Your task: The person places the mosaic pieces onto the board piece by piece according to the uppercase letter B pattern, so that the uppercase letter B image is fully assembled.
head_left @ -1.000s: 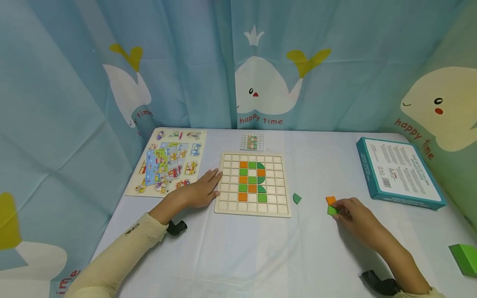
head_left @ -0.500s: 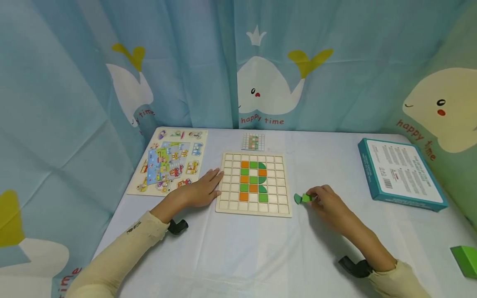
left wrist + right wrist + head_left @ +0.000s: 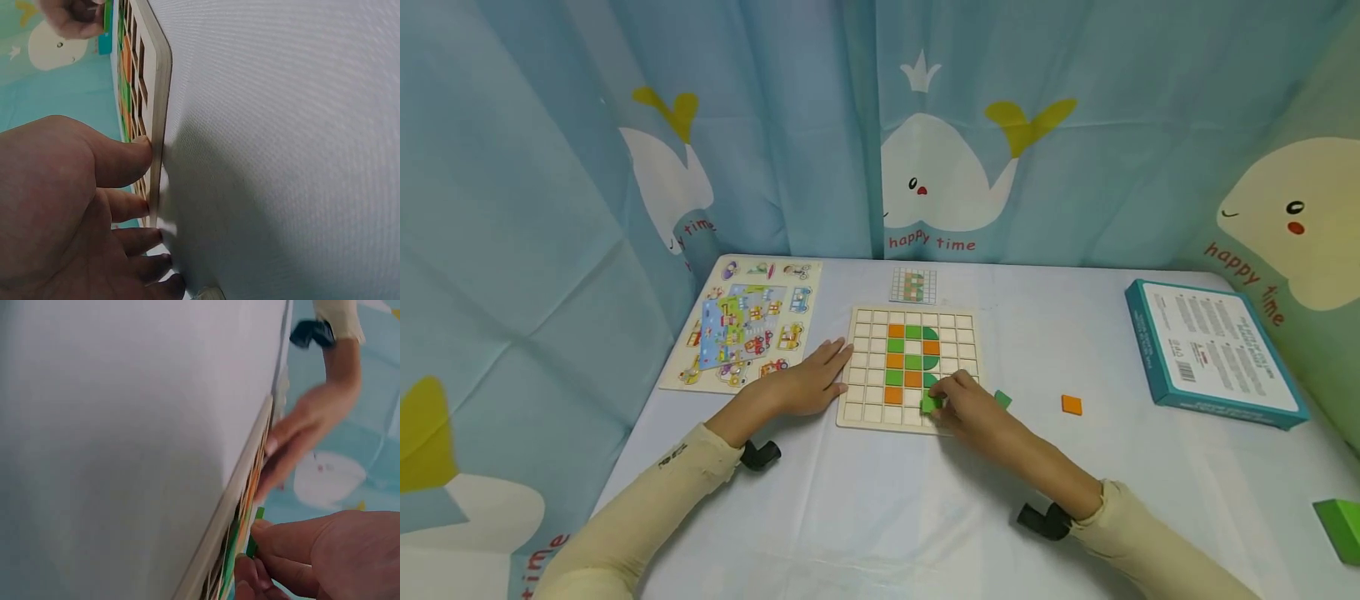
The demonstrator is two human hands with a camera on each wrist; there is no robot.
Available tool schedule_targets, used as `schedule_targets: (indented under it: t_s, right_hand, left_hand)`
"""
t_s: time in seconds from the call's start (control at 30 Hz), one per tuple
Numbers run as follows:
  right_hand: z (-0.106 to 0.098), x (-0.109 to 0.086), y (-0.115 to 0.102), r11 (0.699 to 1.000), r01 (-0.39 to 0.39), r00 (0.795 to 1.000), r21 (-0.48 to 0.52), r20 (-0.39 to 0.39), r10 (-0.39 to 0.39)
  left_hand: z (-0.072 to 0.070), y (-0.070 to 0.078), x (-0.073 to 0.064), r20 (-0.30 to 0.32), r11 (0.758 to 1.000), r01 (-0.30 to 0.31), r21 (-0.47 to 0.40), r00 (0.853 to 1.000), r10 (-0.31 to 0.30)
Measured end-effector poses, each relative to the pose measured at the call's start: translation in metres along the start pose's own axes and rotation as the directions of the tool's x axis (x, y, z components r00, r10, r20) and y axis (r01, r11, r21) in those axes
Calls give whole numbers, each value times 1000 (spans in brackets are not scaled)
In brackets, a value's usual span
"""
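A pale wooden grid board (image 3: 865, 408) lies mid-table, with orange, light green and dark green pieces set in its cells. My left hand (image 3: 808, 383) rests along its left edge with fingers extended; the left wrist view shows the thumb (image 3: 134, 156) on the rim. Over the board's lower right, my right hand (image 3: 977, 417) pinches a light green square tile (image 3: 930, 403) between thumb and fingers. That tile (image 3: 259, 514) appears edge-on, close over the board, in the right wrist view. A dark green quarter-round piece (image 3: 1003, 400) lies just right of the board, partly hidden behind the right hand.
An orange square tile (image 3: 1071, 405) lies farther right. Behind the board is a small pattern card (image 3: 913, 286). A picture puzzle board (image 3: 745, 325) lies at back left, a teal box (image 3: 1217, 350) at back right. A green block (image 3: 1337, 529) sits at the right edge.
My right hand has picked up the light green tile from beside the orange one and carried it left over the board. The orange tile stays behind. My left hand holds its place.
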State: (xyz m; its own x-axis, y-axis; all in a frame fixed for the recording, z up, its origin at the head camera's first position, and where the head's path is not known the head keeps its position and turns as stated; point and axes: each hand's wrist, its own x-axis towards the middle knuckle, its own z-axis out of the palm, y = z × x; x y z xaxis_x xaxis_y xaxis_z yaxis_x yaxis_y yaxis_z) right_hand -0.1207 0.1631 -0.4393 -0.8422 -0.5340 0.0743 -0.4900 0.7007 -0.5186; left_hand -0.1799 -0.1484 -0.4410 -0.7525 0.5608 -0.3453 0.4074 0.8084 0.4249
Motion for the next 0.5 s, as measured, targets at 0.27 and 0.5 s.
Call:
schedule_targets:
  t_s: [0.27, 0.5]
  right_hand:
    - [23, 19, -22, 997, 70, 997, -26, 17, -70]
    - [33, 23, -29, 994, 100, 995, -41, 6, -100]
  left_hand:
    - [0, -1, 0, 0, 1000, -5, -7, 1000, 5]
    - [-2, 3, -2, -4, 1000, 4, -4, 1000, -4]
